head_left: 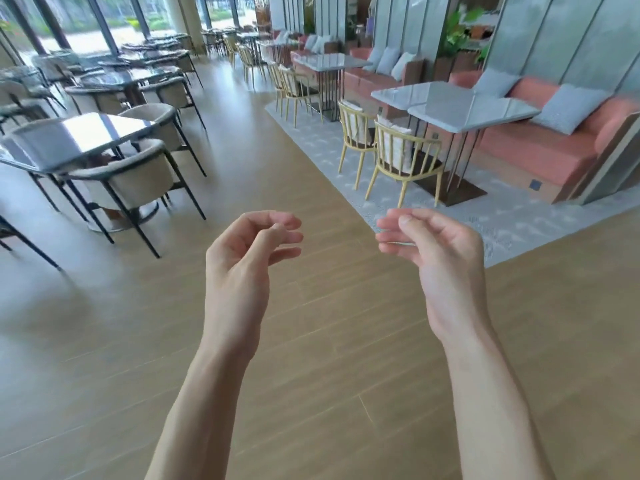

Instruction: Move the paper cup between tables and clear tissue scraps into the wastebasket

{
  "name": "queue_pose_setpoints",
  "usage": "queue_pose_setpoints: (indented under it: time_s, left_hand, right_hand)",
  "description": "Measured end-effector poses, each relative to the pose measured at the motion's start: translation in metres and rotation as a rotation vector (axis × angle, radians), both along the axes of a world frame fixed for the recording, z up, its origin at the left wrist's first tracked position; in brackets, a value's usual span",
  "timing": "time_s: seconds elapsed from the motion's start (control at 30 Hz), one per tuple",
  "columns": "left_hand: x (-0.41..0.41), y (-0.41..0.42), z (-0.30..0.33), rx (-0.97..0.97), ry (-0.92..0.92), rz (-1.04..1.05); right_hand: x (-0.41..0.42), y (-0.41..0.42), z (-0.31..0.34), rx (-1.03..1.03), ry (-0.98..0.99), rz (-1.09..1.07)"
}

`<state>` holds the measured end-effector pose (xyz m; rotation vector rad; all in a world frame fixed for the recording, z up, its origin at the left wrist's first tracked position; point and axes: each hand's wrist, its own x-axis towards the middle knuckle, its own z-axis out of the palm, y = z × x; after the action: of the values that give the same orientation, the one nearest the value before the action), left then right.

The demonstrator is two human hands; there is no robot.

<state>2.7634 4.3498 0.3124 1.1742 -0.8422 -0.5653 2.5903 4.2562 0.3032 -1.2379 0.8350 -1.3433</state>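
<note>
My left hand (247,249) and my right hand (433,251) are both raised in front of me over a wooden floor, palms turned inward. Their fingers hang loosely curled and hold nothing. No paper cup, tissue scrap or wastebasket shows anywhere in the head view. The picture is slightly blurred.
A dark glossy table (79,133) with padded beige chairs (131,181) stands at the left. At the right, grey tables (460,102) with yellow wooden chairs (401,157) stand on a pale rug before a pink bench (540,147). A wide wooden aisle (263,150) runs between them.
</note>
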Motion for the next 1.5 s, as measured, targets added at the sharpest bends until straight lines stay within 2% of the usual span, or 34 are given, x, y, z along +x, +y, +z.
queue_pose_setpoints:
  time_s: [0.23,0.4,0.63,0.93,1.2,1.5]
  left_hand:
    - [0.024,-0.085,-0.007,-0.001,0.061,0.077]
    - [0.069,-0.163,-0.023,0.046,0.040,0.119]
    - [0.129,-0.345,-0.025,-0.013,0.050,0.048]
    - [0.217,-0.546,0.011,0.003,0.034,-0.032]
    - [0.253,-0.724,0.012,-0.020,0.008,-0.172]
    - [0.324,-0.947,0.025,-0.078,0.005,-0.067]
  right_hand:
    - [0.033,-0.109,-0.005,-0.037,0.104,0.149]
    - [0.071,-0.198,-0.013,-0.056,0.139,0.164]
    - [0.132,-0.354,-0.015,-0.074,0.187,0.129]
    - [0.213,-0.542,0.023,-0.082,0.099,0.102]
    - [0.258,-0.712,0.016,-0.106,0.052,0.073]
    - [0.335,-0.953,0.040,-0.078,-0.055,0.149]
